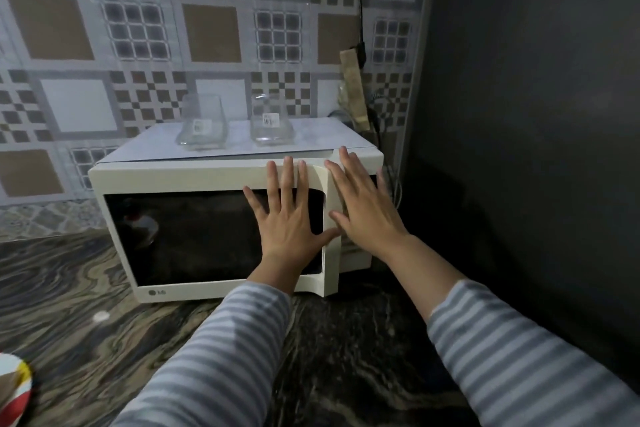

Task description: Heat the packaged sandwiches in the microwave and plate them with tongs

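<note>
Microwave (221,218) sits far on the counter (69,288); I see my left hand (289,215) flat on its door's right edge, right hand (363,204) flat over the panel, both gripping nothing; sandwiches unseen.

microwave (221,218) control panel hidden behind right hand (367,208), interior dark

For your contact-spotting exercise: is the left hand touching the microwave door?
Touching. The head view shows the left hand spread flat with straight fingers pressed against the microwave door, no gap visible beneath the palm.
</note>
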